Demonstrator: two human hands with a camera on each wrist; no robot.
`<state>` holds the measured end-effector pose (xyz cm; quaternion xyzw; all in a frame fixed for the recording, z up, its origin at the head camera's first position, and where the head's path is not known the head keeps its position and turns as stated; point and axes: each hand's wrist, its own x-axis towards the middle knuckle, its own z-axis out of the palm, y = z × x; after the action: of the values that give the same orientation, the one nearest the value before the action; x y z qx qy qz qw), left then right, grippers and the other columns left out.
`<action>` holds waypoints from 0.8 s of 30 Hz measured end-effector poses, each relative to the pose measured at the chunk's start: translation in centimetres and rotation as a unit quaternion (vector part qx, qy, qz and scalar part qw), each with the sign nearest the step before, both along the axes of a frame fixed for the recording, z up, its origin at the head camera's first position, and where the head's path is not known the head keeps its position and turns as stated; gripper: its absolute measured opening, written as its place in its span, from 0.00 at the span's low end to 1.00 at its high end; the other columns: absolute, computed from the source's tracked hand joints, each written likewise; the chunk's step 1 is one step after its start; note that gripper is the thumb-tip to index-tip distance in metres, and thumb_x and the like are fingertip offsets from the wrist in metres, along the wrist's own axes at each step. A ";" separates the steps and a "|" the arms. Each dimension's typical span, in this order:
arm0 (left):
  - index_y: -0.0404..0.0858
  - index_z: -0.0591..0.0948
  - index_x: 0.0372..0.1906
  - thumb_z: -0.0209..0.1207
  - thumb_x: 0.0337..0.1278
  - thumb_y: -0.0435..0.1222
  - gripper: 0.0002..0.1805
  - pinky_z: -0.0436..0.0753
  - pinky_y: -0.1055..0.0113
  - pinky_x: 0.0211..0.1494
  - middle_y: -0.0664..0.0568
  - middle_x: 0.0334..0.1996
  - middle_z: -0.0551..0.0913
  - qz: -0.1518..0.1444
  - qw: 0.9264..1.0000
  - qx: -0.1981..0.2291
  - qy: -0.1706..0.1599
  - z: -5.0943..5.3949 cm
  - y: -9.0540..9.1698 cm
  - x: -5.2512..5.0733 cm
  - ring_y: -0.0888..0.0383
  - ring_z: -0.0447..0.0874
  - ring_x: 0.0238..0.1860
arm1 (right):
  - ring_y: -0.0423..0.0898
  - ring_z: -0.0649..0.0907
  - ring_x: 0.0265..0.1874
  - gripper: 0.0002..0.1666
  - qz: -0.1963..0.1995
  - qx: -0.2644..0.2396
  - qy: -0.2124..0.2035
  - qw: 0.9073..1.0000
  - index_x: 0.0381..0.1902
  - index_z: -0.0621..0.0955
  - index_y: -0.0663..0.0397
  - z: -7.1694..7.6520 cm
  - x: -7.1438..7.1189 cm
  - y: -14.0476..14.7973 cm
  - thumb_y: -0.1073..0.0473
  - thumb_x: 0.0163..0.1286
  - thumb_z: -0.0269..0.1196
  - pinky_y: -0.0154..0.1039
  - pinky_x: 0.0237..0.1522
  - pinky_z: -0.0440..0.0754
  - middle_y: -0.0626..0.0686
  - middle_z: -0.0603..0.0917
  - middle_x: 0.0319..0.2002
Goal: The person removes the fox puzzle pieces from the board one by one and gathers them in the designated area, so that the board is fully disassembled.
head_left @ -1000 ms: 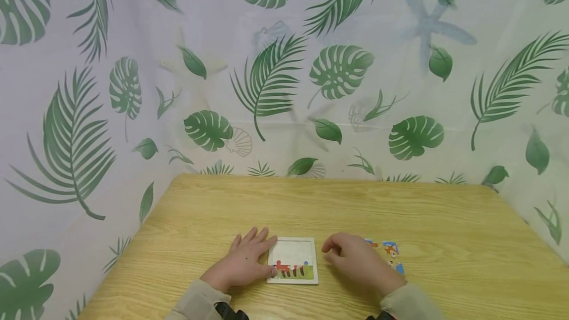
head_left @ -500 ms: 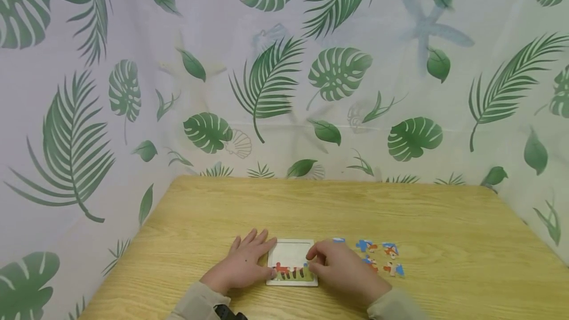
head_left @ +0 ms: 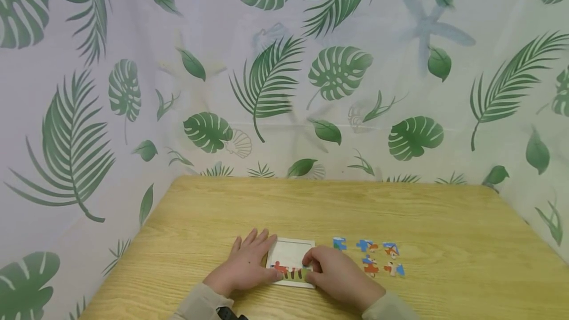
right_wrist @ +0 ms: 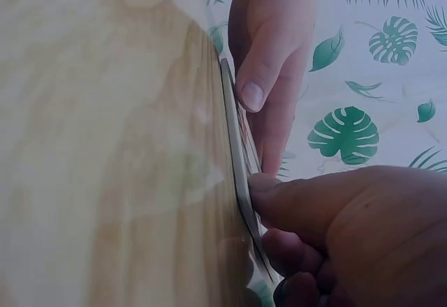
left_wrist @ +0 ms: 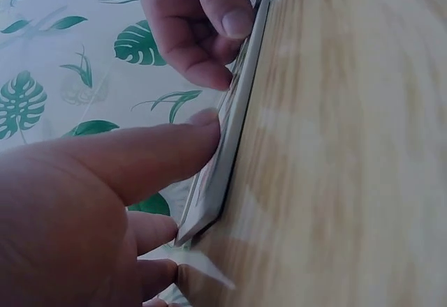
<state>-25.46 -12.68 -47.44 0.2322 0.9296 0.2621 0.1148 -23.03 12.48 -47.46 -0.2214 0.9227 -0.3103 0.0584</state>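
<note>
A white-framed jigsaw tray [head_left: 291, 253] lies on the table, with a row of joined puzzle pieces [head_left: 291, 274] in red, green and dark stripes along its near side. My left hand [head_left: 244, 265] rests at the tray's left edge, fingers straight, its thumb on the near left corner. From the right, my right hand [head_left: 340, 275] pinches the puzzle piece at the row's right end between curled index finger and thumb; the hand hides much of that piece. The right wrist view has the right thumb [right_wrist: 293, 199] against the tray's edge [right_wrist: 236, 136].
Several loose puzzle pieces lie right of the tray: a blue and green one [head_left: 340, 243], a blue and orange one [head_left: 366, 246], others beyond. The wooden table [head_left: 249, 201] ends at a leaf-patterned curtain [head_left: 284, 152].
My right hand has moved left from beside the tray onto the right end of the row, uncovering loose pieces. The left thumb has shifted slightly right; the left hand otherwise stays.
</note>
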 end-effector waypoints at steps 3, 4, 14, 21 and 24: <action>0.41 0.62 0.79 0.65 0.55 0.60 0.51 0.36 0.32 0.73 0.40 0.79 0.52 0.008 1.000 -0.001 0.001 0.0 0.2 0.1 0.38 0.40 0.79 | 0.37 0.72 0.23 0.08 0.001 0.002 0.006 1.000 0.40 0.83 0.45 0.0 0.0 0.0 0.55 0.65 0.71 0.36 0.28 0.71 0.41 0.74 0.24; 0.42 0.62 0.79 0.65 0.55 0.60 0.51 0.36 0.32 0.73 0.40 0.79 0.52 0.010 1.000 -0.001 0.003 0.1 0.3 0.1 0.37 0.40 0.79 | 0.37 0.72 0.23 0.08 0.001 0.003 0.007 1.000 0.40 0.83 0.45 0.0 0.0 0.0 0.55 0.65 0.71 0.36 0.29 0.71 0.41 0.74 0.24; 0.41 0.64 0.78 0.68 0.53 0.57 0.50 0.35 0.32 0.73 0.40 0.79 0.53 0.019 1.000 0.003 0.003 0.0 0.6 0.1 0.37 0.40 0.79 | 0.39 0.73 0.28 0.11 -0.012 -0.014 -0.004 1.000 0.40 0.81 0.45 0.1 0.1 0.0 0.56 0.63 0.73 0.38 0.32 0.72 0.42 0.75 0.29; 0.40 0.64 0.78 0.68 0.54 0.57 0.50 0.36 0.31 0.73 0.39 0.79 0.54 0.016 1.000 0.005 0.005 0.0 0.5 0.2 0.36 0.41 0.79 | 0.40 0.74 0.30 0.12 -0.015 -0.019 -0.005 1.000 0.41 0.80 0.44 0.2 0.2 -0.1 0.57 0.63 0.73 0.38 0.34 0.73 0.41 0.75 0.31; 0.41 0.64 0.78 0.68 0.53 0.58 0.50 0.37 0.31 0.73 0.40 0.79 0.54 0.018 1.000 0.003 0.007 0.0 0.5 0.3 0.37 0.41 0.79 | 0.40 0.75 0.29 0.10 -0.021 -0.030 -0.011 0.999 0.40 0.80 0.44 0.3 0.3 -0.2 0.58 0.64 0.71 0.38 0.33 0.73 0.41 0.76 0.30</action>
<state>-25.20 -12.18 -47.41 0.2180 0.9334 0.2658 0.1033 -22.72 12.31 -47.18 -0.2005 0.9166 -0.3413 0.0556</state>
